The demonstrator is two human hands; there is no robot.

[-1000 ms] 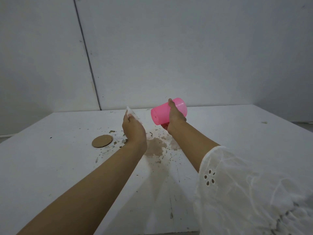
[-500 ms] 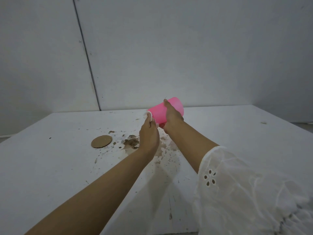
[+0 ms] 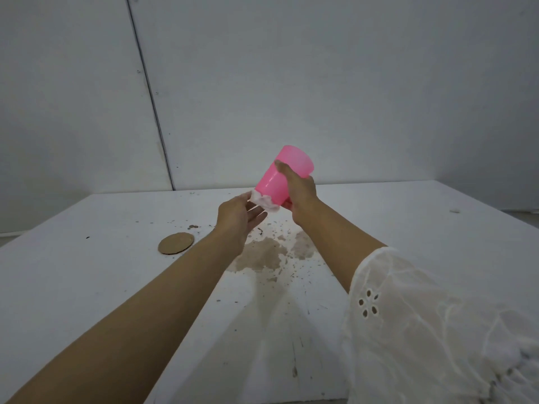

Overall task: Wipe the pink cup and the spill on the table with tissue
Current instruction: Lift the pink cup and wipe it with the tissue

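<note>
While my right hand [image 3: 302,193] curls round the pink cup [image 3: 277,182], tilted and held above the table [image 3: 87,287], my left hand [image 3: 237,215] pinches the tissue [image 3: 264,201] with loosely stretched fingers against the cup's lower end. Below both hands spreads the brown spill [image 3: 262,255]. A cardboard disc [image 3: 176,243] lies left of my left wrist. My white sleeve [image 3: 423,316] hides the table's near right part.

The right hand [image 3: 302,193] is covering part of the cup [image 3: 280,176], and its fingers are wrapping out of sight behind it. The left hand [image 3: 239,215] is hiding part of the tissue [image 3: 264,202]. Its forearm [image 3: 175,287] is overlapping the left edge of the spill [image 3: 262,255]. The sleeve [image 3: 437,330] is running off the right and bottom edges. A speck [image 3: 454,211] far right on the table [image 3: 87,272] is showing too small to identify.
</note>
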